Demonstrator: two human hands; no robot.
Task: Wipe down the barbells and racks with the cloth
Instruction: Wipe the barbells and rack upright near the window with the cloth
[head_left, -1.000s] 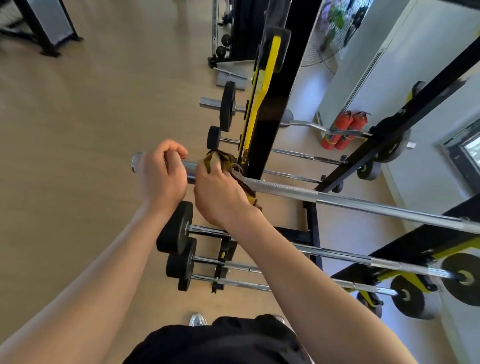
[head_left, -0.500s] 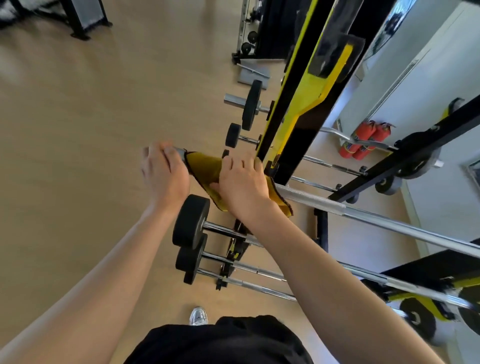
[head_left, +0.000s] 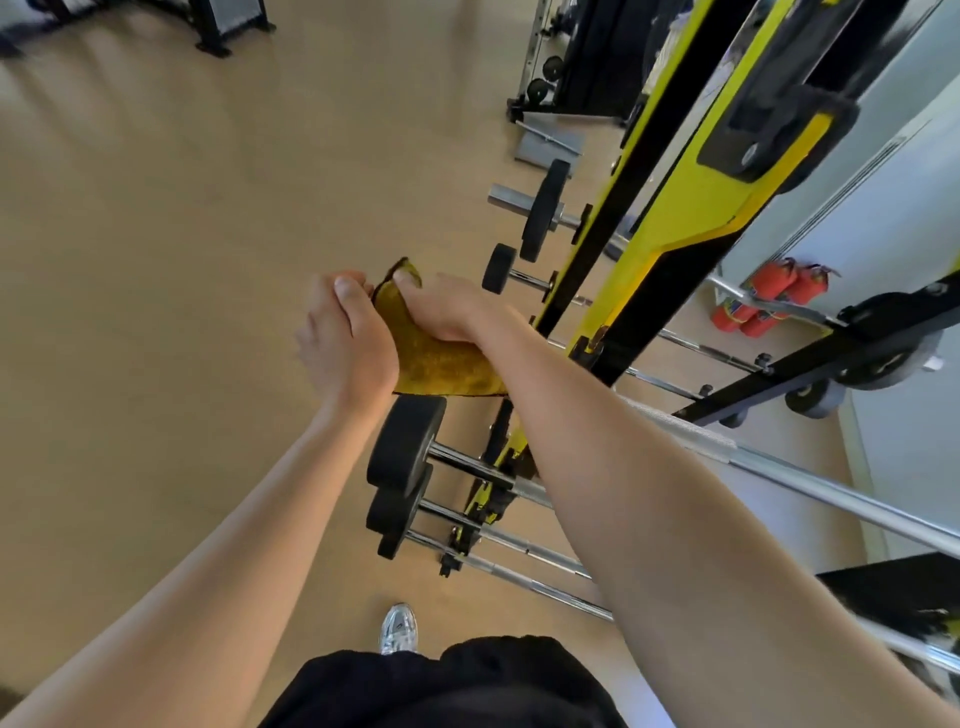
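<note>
A yellow-brown cloth (head_left: 431, 358) is draped over the near end of a long steel barbell (head_left: 810, 478) that lies across the black and yellow rack (head_left: 670, 218). My right hand (head_left: 452, 312) lies over the cloth, fingers curled round it and the bar end beneath. My left hand (head_left: 348, 343) is curled against the cloth's left edge at the bar's tip, which is hidden. Below hang several barbells with fixed black weights (head_left: 405, 447) on the rack's pegs.
Wooden floor spreads to the left. Two red fire extinguishers (head_left: 763, 296) stand by the white wall at right. Other black gym equipment (head_left: 228, 26) sits at the top left and top centre. My shoe (head_left: 397, 629) is on the floor below.
The cloth has slid outward to the bar's tip and now covers it. My right hand followed it left; my left hand closed in against the cloth. The view tilted closer to the rack.
</note>
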